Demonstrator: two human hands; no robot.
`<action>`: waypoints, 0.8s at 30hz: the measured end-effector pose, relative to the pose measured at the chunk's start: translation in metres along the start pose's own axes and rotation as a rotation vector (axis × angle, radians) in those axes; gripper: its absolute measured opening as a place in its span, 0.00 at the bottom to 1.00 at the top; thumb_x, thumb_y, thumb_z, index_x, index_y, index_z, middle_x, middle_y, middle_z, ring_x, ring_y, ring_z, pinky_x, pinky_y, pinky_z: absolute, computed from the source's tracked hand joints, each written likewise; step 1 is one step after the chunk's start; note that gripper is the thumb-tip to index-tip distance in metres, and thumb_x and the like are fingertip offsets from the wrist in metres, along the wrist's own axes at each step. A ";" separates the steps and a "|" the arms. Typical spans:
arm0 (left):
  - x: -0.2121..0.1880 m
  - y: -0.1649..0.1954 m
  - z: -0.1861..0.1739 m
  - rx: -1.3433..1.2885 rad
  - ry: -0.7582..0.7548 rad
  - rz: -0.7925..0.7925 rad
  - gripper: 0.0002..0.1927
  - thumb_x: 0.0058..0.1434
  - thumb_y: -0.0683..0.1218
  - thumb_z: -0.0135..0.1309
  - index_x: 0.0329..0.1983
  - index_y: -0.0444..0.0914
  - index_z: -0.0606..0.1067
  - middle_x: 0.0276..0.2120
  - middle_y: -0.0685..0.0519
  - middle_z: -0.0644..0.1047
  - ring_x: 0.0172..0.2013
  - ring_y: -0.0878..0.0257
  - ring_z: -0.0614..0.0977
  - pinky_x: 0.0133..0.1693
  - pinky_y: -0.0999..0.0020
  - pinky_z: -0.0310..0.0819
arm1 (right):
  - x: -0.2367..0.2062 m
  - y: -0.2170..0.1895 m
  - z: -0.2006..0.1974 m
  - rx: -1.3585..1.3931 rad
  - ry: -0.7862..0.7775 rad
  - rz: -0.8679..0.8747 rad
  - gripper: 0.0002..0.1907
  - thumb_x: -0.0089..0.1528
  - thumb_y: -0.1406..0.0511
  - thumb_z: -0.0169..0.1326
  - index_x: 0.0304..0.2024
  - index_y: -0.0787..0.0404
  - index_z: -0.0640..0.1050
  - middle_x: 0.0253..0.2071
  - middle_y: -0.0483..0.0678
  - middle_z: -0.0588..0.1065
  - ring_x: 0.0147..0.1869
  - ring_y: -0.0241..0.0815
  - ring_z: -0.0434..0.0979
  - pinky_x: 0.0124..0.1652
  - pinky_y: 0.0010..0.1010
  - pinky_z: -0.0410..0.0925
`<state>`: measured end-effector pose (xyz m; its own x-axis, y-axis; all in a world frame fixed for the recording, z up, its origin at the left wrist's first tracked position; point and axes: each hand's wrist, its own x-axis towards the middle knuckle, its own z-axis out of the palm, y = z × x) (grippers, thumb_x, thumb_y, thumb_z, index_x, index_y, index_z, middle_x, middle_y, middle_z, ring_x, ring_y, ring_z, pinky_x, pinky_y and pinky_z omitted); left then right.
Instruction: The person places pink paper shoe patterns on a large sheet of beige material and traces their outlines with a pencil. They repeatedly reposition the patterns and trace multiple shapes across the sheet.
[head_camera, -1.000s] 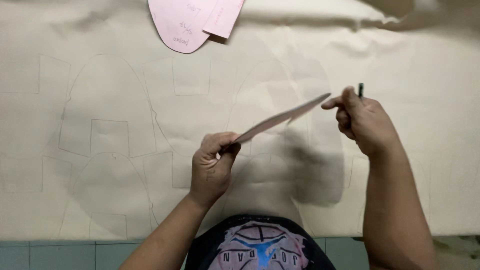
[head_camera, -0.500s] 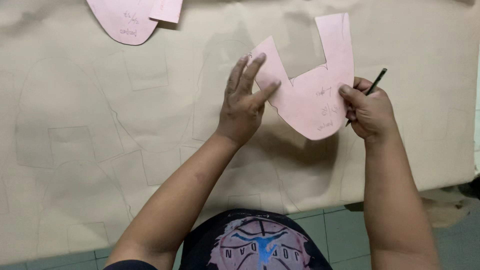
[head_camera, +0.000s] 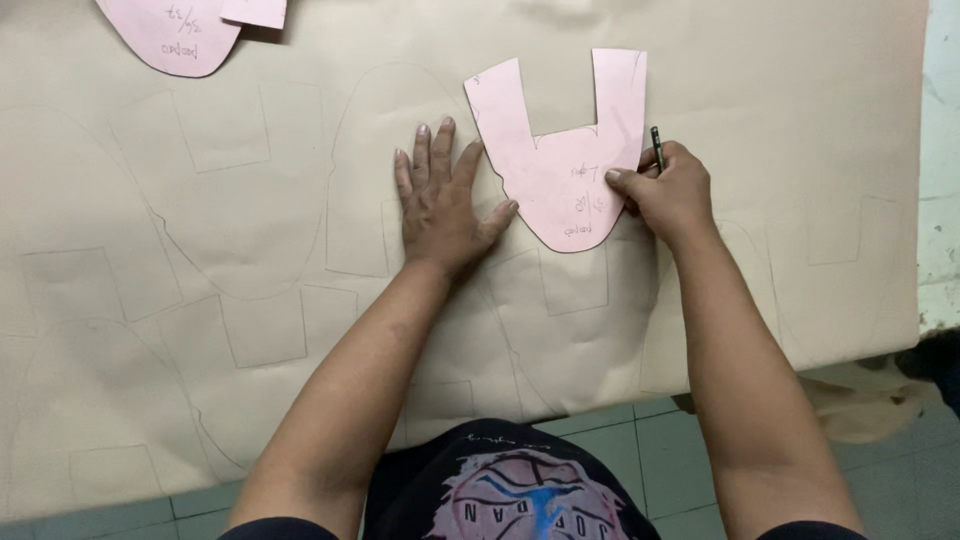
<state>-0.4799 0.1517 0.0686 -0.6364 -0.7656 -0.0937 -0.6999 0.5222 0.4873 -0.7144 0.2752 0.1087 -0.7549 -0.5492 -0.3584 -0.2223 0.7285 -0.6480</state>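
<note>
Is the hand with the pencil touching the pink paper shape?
Touching. The head view shows the right hand with its thumb pressed on the pink paper shape's right edge, pencil alongside.

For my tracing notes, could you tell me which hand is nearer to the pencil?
Right. The right hand grips the pencil at the pink pattern's right edge; the left hand lies flat beyond its left edge.

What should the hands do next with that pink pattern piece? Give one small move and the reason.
Probably run the pencil around the pink pattern piece. It lies flat on the tan paper, the left hand pressing beside its edge, the right hand on its right edge with the pencil, and no traced line shows around it.
</note>
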 end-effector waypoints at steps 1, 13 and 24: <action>-0.001 0.001 0.000 0.000 0.008 0.007 0.44 0.56 0.68 0.57 0.72 0.47 0.62 0.76 0.48 0.49 0.76 0.49 0.40 0.72 0.45 0.25 | 0.001 0.000 -0.002 0.011 -0.017 -0.005 0.18 0.56 0.64 0.69 0.40 0.63 0.73 0.29 0.47 0.78 0.29 0.35 0.78 0.29 0.27 0.72; 0.005 0.026 0.021 0.056 0.086 0.056 0.43 0.56 0.67 0.58 0.73 0.48 0.65 0.75 0.45 0.51 0.75 0.44 0.44 0.71 0.39 0.29 | 0.025 0.001 -0.039 -0.149 -0.186 0.012 0.22 0.54 0.59 0.70 0.37 0.62 0.72 0.27 0.47 0.77 0.26 0.38 0.78 0.28 0.30 0.72; 0.007 0.044 0.034 0.071 0.107 0.059 0.43 0.58 0.68 0.58 0.74 0.49 0.63 0.75 0.46 0.51 0.75 0.44 0.45 0.71 0.39 0.30 | 0.038 0.023 -0.057 -0.278 -0.209 -0.021 0.22 0.55 0.54 0.68 0.39 0.61 0.73 0.25 0.48 0.77 0.25 0.40 0.77 0.29 0.32 0.70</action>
<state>-0.5261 0.1824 0.0603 -0.6417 -0.7664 0.0288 -0.6856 0.5900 0.4264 -0.7836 0.2942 0.1181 -0.6117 -0.6166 -0.4956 -0.4181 0.7839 -0.4591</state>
